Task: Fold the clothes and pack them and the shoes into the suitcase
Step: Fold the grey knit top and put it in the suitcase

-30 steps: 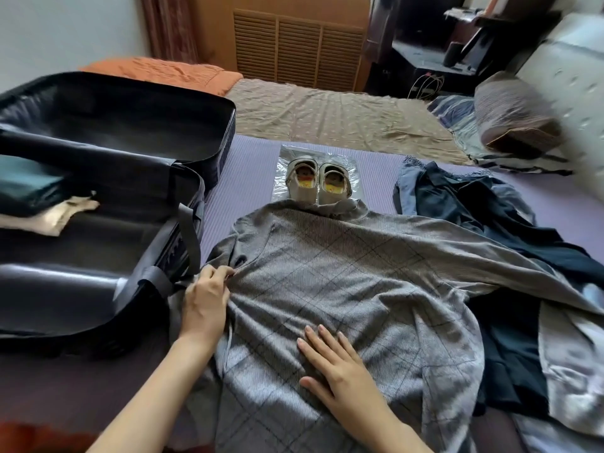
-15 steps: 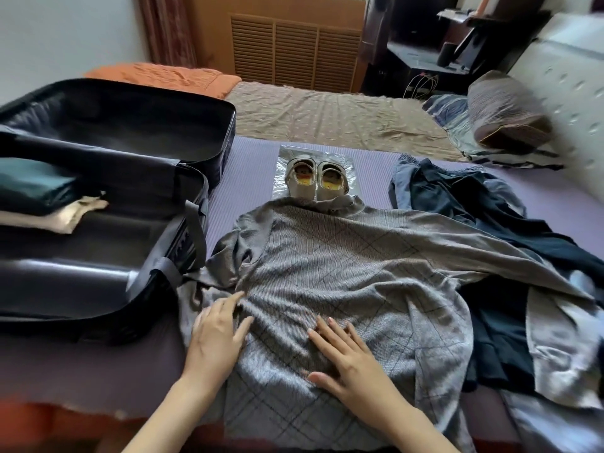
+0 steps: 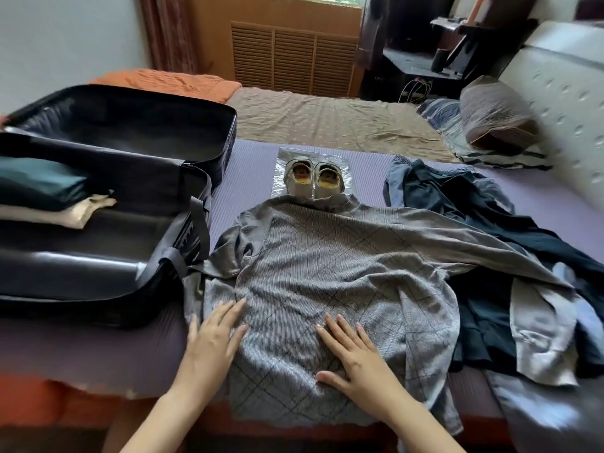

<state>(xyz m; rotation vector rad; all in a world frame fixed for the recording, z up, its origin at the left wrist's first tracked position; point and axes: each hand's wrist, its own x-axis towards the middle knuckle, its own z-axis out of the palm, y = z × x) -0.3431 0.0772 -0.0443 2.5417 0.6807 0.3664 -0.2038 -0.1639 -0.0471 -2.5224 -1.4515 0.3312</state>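
While both hands lie flat on the grey checked sweater (image 3: 327, 266), fingers straight and slightly spread, neither grips it. Left hand (image 3: 212, 341) at its left edge; right hand (image 3: 356, 358) on lower middle. Sweater spread on bed (image 3: 248, 168), collar touching shoes (image 3: 313, 181). Open suitcase (image 3: 81, 289) just left, folded clothes (image 3: 49, 197) inside. Dark clothes pile (image 3: 474, 223) right, under one sleeve.

Grey checked sweater (image 3: 327, 273) spread flat, shoes (image 3: 313, 181) behind it, open black suitcase (image 3: 108, 256) left
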